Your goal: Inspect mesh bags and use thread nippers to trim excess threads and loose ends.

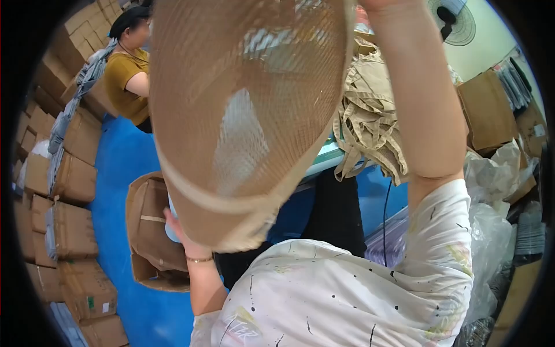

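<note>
A large brown mesh bag [196, 110] with a pale bound edge hangs across the middle of the view, close to me and partly see-through. My right arm is raised, and my right hand [378, 3] is at the bag's upper right edge; its fingers are cut off by the top of the picture. Low on the bag's left side is my left hand [182, 238], partly covered by the bag. One digit points upward beside a small pale blue thing [171, 224]; the other fingers are hidden.
Beige fabric pieces with straps [370, 98] pile on a table [326, 157]. An open carton [137, 231] with brown fabric stands on the blue floor [115, 214]. Stacked cartons [78, 228] line the left; a co-worker [128, 87] is beyond. Clear plastic bags [488, 231] and a fan [457, 23] are right.
</note>
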Tool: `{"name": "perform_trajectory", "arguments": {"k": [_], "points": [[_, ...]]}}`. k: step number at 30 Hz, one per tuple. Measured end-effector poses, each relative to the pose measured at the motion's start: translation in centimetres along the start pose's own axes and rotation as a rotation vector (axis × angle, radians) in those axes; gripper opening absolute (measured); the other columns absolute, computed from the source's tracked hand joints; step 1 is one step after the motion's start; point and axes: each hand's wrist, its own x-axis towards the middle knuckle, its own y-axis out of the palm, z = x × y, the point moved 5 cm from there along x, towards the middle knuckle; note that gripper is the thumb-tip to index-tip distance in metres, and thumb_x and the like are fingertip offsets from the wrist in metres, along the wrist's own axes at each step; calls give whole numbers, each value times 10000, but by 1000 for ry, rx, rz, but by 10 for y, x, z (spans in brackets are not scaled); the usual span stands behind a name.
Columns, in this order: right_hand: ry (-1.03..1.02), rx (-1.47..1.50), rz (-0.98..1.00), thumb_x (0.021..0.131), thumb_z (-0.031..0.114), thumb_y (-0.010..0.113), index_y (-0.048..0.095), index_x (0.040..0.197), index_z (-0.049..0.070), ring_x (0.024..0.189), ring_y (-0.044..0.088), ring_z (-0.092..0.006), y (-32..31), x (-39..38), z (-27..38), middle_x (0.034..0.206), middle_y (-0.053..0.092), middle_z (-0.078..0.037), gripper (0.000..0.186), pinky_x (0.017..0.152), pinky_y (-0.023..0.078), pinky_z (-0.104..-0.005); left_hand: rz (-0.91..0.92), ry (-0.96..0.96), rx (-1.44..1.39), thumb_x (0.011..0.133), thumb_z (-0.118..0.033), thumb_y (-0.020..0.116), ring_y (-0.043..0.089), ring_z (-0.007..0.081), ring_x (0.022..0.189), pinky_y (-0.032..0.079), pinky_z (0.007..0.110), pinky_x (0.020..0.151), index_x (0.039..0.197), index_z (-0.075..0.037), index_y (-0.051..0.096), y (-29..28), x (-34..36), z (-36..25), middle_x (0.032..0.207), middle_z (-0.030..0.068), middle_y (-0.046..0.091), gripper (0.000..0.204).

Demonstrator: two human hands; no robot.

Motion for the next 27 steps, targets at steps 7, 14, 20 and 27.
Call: {"name": "perform_trajectory", "arguments": {"k": [7,14,20,27], "points": [[288,-251,-518,876,21,540,570,1112,-45,861,650,-226,-15,26,-110,976,654,-143,247,795,547,-341,-63,339,182,940,-465,429,310,293,1343,267,496,1091,1432,-103,321,-20,-113,-63,1485,97,305,620],[579,-1166,-609,869,205,587,578,1117,18,895,609,-239,-171,-84,-226,1020,611,-144,311,731,501,-344,-820,299,448,945,-192,480,487,261,1199,421,421,993,1340,-24,410,-36,-115,-78,1334,122,479,435],[865,-801,-711,851,197,611,650,1097,19,810,634,-219,-163,-227,-300,951,674,-149,306,727,508,-348,-694,465,666,938,-158,481,512,259,1167,447,412,968,1320,3,419,-3,-106,-113,1290,126,513,419],[783,-1210,-172,790,52,596,661,1131,139,975,583,-268,-121,-199,-345,1058,656,-80,358,895,448,-343,-192,439,444,982,-387,336,465,339,1226,403,480,1006,1353,-2,383,114,-20,-113,1366,190,433,537]]}}
